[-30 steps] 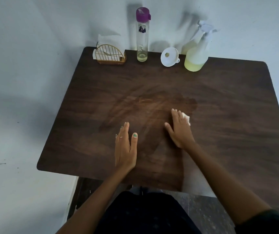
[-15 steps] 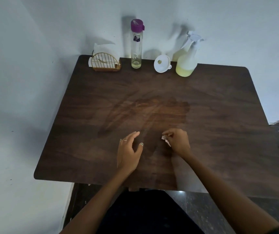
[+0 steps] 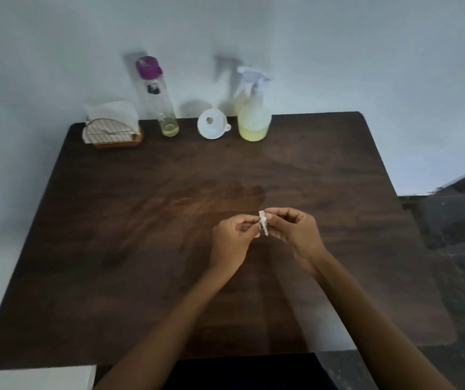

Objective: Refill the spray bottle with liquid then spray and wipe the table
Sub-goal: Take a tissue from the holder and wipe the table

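Spray bottle (image 3: 253,119): upright, far edge of table (image 3: 113,249), part full of yellow liquid. Funnel (image 3: 211,127), tall bottle (image 3: 161,102), napkin holder (image 3: 113,130) alongside. Left hand (image 3: 232,240) and right hand (image 3: 298,235) together, both pinching crumpled tissue (image 3: 263,223) above table centre.

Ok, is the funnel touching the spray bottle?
Apart. The head view shows a strip of dark table between the funnel, including its small tab, and the spray bottle.
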Demonstrator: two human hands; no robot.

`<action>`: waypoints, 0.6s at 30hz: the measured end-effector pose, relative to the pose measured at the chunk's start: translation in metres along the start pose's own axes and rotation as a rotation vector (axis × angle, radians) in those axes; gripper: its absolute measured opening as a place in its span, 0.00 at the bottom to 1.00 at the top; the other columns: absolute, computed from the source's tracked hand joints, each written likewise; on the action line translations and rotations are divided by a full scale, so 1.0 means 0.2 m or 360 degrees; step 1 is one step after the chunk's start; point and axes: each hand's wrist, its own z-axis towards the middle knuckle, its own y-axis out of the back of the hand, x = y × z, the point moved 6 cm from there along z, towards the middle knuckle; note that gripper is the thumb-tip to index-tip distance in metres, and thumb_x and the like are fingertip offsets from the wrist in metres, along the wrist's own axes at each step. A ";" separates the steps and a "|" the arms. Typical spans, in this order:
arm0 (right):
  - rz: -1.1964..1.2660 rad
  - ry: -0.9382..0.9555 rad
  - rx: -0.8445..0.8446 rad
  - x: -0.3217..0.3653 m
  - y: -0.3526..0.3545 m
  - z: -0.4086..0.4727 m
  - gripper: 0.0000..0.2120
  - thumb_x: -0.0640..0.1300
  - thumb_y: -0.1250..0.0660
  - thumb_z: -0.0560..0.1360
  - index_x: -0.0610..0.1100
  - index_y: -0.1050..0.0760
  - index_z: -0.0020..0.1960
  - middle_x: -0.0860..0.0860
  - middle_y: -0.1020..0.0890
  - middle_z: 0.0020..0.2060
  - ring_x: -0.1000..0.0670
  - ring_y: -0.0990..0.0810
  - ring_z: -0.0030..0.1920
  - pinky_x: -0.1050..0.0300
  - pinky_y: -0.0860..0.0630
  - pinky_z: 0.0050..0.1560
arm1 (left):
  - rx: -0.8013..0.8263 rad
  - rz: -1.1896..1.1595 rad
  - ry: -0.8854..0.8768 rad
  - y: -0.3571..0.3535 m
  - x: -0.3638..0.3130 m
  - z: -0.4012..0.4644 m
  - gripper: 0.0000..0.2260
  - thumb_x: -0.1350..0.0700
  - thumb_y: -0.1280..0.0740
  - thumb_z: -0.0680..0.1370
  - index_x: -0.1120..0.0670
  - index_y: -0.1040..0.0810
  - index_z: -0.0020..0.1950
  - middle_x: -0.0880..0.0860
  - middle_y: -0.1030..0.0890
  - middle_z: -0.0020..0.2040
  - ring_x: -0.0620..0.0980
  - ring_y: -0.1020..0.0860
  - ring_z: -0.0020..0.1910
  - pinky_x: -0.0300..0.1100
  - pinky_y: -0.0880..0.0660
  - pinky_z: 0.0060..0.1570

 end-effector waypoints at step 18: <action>0.0061 0.0077 -0.0832 0.37 1.96 0.50 0.06 0.32 0.28 0.70 0.42 0.18 0.42 0.52 0.15 0.32 0.56 0.17 0.35 0.66 0.22 0.38 | 0.0513 0.0228 0.0042 -2.11 -0.38 0.53 0.03 0.61 0.28 0.74 0.59 0.16 0.46 0.55 0.15 0.40 0.49 0.16 0.39 0.45 0.19 0.43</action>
